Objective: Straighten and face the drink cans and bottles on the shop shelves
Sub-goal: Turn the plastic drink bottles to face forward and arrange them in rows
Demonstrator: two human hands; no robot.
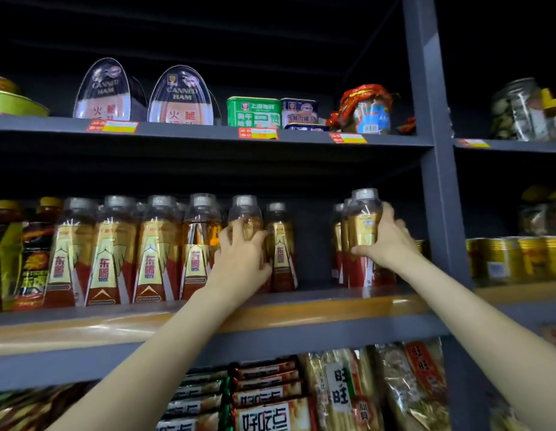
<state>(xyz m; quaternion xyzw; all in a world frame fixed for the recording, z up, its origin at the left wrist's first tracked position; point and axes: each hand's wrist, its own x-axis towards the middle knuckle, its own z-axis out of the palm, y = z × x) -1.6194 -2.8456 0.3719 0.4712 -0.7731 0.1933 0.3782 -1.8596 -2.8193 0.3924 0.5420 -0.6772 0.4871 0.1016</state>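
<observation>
Presently, middle shelf (301,303): left hand (242,259) curled round an upright energy-drink bottle (246,219) ending the row, right hand (387,241) gripping another bottle (363,225) near the shelf's right end, well apart across a gap, both standing vertical.

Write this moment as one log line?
left hand: grips bottle | right hand: grips end bottle | gap between groups
</observation>
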